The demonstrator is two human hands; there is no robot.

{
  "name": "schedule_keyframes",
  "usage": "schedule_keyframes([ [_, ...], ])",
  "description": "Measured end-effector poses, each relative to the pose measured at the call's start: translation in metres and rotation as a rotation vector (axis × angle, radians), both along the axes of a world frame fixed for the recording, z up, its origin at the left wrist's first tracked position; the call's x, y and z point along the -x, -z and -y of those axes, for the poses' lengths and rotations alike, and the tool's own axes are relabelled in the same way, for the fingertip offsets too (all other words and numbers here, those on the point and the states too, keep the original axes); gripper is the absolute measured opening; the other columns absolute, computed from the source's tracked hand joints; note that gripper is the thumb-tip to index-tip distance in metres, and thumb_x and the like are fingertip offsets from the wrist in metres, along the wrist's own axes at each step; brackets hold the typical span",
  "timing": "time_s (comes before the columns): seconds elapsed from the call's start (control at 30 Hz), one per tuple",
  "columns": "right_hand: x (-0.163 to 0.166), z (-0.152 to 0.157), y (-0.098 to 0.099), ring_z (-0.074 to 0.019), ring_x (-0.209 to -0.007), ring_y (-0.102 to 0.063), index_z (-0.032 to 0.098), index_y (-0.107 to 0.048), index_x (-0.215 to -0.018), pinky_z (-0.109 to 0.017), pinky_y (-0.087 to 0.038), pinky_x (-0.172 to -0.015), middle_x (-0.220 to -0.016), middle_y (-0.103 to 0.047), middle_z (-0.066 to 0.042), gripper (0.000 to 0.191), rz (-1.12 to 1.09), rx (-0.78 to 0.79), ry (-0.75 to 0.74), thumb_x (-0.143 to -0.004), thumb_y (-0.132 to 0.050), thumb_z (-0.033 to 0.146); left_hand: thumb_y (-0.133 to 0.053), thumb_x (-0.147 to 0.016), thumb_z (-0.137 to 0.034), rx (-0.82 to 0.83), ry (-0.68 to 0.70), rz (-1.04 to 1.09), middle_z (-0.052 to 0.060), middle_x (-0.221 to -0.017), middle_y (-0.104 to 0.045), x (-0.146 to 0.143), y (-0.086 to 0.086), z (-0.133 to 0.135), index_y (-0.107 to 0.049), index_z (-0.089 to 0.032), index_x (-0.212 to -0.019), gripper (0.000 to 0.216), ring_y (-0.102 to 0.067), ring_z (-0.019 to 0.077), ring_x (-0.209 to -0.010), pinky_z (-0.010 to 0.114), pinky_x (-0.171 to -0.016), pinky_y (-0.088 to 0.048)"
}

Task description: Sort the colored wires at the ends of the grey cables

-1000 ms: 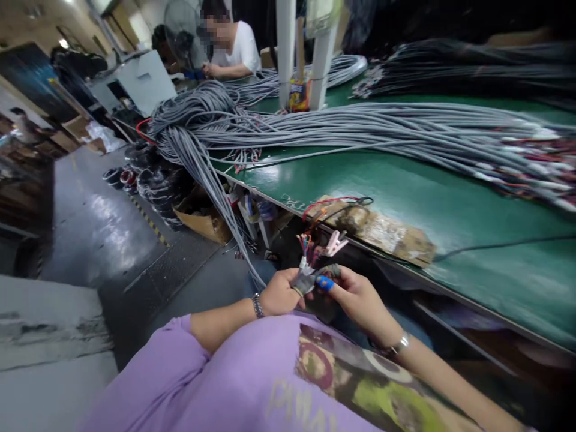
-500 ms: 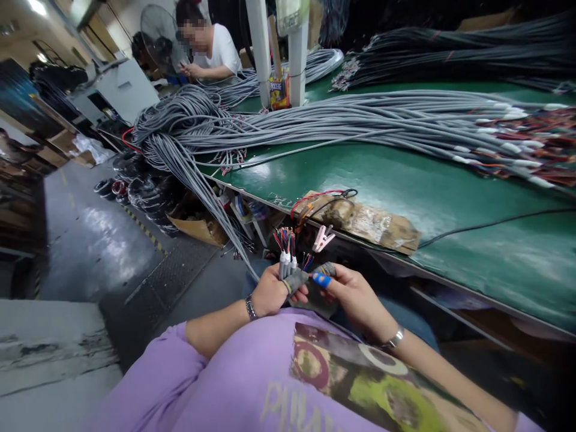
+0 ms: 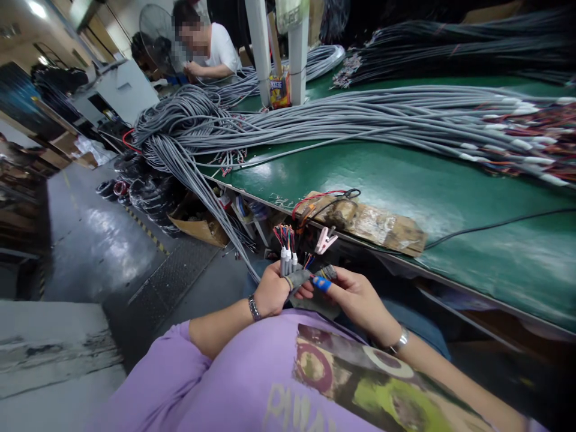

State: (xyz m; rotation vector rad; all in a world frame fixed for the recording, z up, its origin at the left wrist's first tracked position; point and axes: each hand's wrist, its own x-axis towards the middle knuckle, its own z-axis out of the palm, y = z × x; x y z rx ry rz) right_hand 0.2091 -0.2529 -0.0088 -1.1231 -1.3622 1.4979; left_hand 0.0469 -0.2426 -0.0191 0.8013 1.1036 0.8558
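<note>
My left hand (image 3: 275, 290) is closed round several grey cables (image 3: 288, 264), whose white-sleeved ends stand up with coloured bare-tipped wires (image 3: 284, 235) fanned out on top. A grey covering wraps its thumb. My right hand (image 3: 348, 291), with blue tape and a grey covering on its fingers, pinches at the thin coloured wires (image 3: 308, 260) of one cable beside the left thumb. The fingertips of both hands almost meet there. Just above them, at the bench edge, is a pale pink clamp (image 3: 326, 240). The exact wire between the right fingertips is too small to make out.
On the green bench (image 3: 450, 204) lies a long bundle of grey cables (image 3: 360, 123), its coiled part hanging over the left edge. A taped cardboard piece (image 3: 382, 228) sits at the front edge. Dark cables (image 3: 450, 54) lie behind. Another person (image 3: 220, 51) works at the far side.
The view has shifted slightly. My hands stay together at the same cable ends, with small finger movement. The other person's hands have come closer to the head.
</note>
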Motion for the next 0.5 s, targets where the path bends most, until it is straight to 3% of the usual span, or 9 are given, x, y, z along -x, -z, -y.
schedule_keyframes([
  [0.23, -0.001, -0.006, 0.002, -0.0129, -0.059, -0.050, 0.017, -0.058, -0.082, -0.025, -0.043, -0.054, -0.069, -0.060, -0.003, 0.047, 0.020, 0.037, 0.017, -0.074, -0.064, 0.063, -0.079, -0.062, -0.049, -0.026, 0.025, -0.013, 0.005, -0.055, -0.060, 0.001, 0.000, -0.001, -0.058, -0.009, -0.064, 0.045, -0.056, 0.0112, -0.045, 0.019, -0.043, -0.040],
  [0.5, 0.000, -0.016, 0.019, -0.0139, -0.064, -0.053, 0.017, -0.061, -0.080, -0.027, -0.046, -0.062, -0.072, -0.062, -0.003, 0.042, -0.032, 0.068, 0.029, -0.072, -0.071, 0.057, -0.078, -0.058, -0.057, -0.010, 0.221, -0.084, 0.007, -0.062, -0.064, 0.004, -0.007, -0.002, -0.060, -0.010, -0.072, 0.053, -0.061, 0.0130, -0.051, 0.020, -0.046, -0.043],
])
